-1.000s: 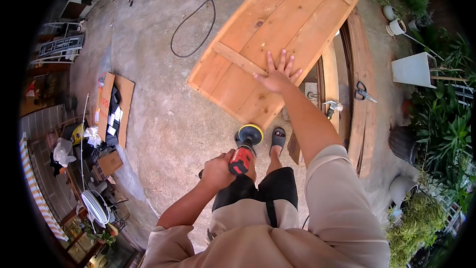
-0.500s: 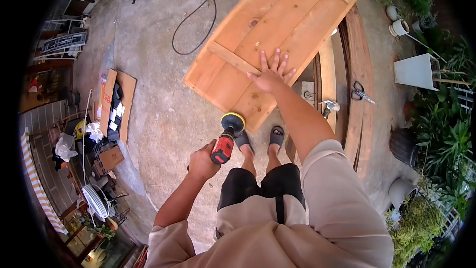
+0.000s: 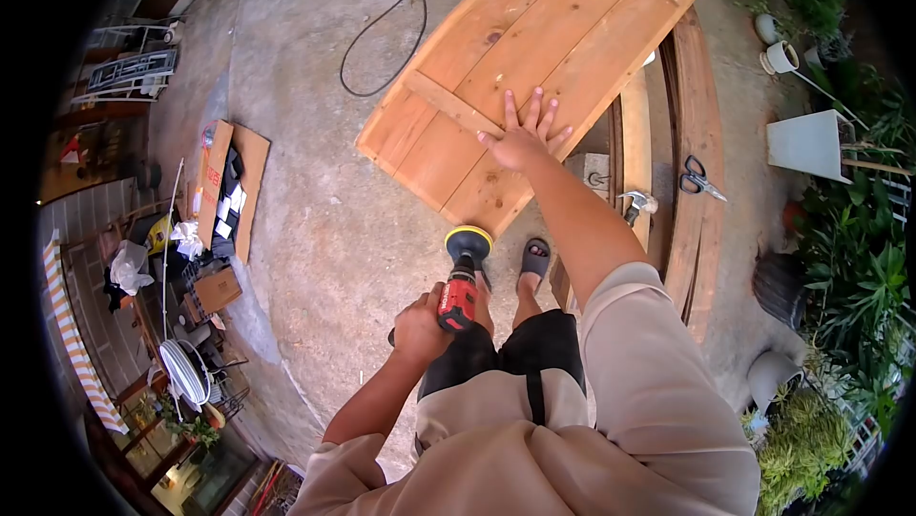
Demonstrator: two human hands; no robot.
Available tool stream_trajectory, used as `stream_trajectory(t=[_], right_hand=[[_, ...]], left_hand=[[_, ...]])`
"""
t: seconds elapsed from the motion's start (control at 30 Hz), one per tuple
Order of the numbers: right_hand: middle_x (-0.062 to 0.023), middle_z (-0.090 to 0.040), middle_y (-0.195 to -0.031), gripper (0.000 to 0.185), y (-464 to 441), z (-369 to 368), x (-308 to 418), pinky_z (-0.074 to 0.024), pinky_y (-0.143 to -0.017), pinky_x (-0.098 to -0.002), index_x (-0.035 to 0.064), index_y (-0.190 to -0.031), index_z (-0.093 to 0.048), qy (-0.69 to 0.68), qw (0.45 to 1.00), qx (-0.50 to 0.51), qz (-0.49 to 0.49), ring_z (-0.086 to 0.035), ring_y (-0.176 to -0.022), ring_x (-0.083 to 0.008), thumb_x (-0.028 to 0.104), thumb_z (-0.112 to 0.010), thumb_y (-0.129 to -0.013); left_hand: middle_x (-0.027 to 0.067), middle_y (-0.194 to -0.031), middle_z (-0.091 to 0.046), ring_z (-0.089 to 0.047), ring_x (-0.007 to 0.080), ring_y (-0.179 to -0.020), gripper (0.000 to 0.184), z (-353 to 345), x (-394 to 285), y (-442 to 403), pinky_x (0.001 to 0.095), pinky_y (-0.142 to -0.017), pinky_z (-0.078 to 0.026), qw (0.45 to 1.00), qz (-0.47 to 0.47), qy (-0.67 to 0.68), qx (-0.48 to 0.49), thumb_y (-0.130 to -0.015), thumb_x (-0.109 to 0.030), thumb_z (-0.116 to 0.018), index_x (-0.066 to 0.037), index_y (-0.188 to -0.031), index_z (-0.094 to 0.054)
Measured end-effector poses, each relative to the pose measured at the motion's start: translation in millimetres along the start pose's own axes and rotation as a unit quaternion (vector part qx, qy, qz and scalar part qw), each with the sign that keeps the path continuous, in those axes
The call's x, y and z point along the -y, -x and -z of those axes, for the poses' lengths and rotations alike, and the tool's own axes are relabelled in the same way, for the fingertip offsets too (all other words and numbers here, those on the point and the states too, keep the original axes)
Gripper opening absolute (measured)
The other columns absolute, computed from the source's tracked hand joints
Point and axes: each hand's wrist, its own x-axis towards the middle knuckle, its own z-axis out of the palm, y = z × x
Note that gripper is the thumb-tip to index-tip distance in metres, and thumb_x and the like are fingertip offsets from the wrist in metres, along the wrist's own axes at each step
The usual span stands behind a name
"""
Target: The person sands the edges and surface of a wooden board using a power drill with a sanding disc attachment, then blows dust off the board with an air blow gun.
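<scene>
My left hand [image 3: 422,325] is wrapped round a red and black cordless drill [image 3: 460,299]. Fitted to the drill is a round sanding pad [image 3: 468,239] with a yellow rim, which meets the near end edge of a wooden panel [image 3: 563,49]; whether it presses there I cannot tell. The panel is made of several planks with two cross battens, and it lies tilted away from me. My right hand [image 3: 523,141] rests flat on its face, fingers spread, beside the nearer batten [image 3: 451,103].
Right of the panel are long timber boards [image 3: 695,230], with a claw hammer [image 3: 637,204] and scissors [image 3: 701,179] on them. A black cable [image 3: 420,20] loops on the concrete floor. Leftward stand an open cardboard box [image 3: 250,158] and a fan [image 3: 184,371]. Plants [image 3: 859,278] line the right side.
My left hand has moved the drill to the right, and the pad has shifted along the panel's near end edge. My right hand stays in place on the panel.
</scene>
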Motion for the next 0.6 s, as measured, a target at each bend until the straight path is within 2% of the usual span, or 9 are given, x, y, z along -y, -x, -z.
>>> stream_trajectory(t=[0.37, 0.47, 0.57, 0.6], right_hand=[[-0.015, 0.033, -0.169, 0.099, 2, 3, -4, 0.0138, -0.113, -0.0774, 0.0293, -0.168, 0.008, -0.005, 1.0, 0.004, 0.007, 0.031, -0.154, -0.0432, 0.07, -0.049, -0.097], [-0.0149, 0.033, -0.169, 0.097, 2, 4, -7, 0.014, -0.114, -0.0773, 0.0292, -0.168, 0.007, -0.013, 1.0, 0.007, 0.014, 0.032, -0.153, -0.0435, 0.069, -0.047, -0.098], [-0.0142, 0.031, -0.17, 0.093, -2, 2, -12, 0.0126, -0.114, -0.0773, 0.0286, -0.168, 0.005, -0.043, 0.999, 0.0, 0.022, 0.029, -0.155, -0.0424, 0.065, -0.045, -0.1], [-0.0143, 0.027, -0.171, 0.09, 0, 7, -12, 0.011, -0.116, -0.076, 0.0286, -0.169, 0.002, -0.051, 0.998, 0.003, 0.027, 0.025, -0.156, -0.0423, 0.064, -0.045, -0.1]], left_hand=[[0.0181, -0.101, -0.074, -0.074, 0.0379, -0.088, 0.065, -18, -24, 8, 0.0473, -0.076, -0.06, 0.999, 0.034, -0.006, -0.007, -0.077, -0.023, -0.079, -0.005, -0.136, -0.059], [0.0185, -0.102, -0.073, -0.074, 0.0389, -0.089, 0.064, -5, -38, 7, 0.0486, -0.077, -0.059, 0.996, 0.069, 0.012, -0.05, -0.077, -0.02, -0.078, -0.006, -0.137, -0.058], [0.0189, -0.104, -0.073, -0.074, 0.0395, -0.09, 0.063, 11, -49, 0, 0.05, -0.079, -0.059, 0.995, 0.1, -0.012, -0.011, -0.078, -0.02, -0.077, -0.007, -0.137, -0.058], [0.0186, -0.105, -0.073, -0.074, 0.0393, -0.091, 0.06, 11, -52, 0, 0.0506, -0.08, -0.059, 0.996, 0.086, -0.023, -0.021, -0.08, -0.02, -0.075, -0.008, -0.136, -0.058]])
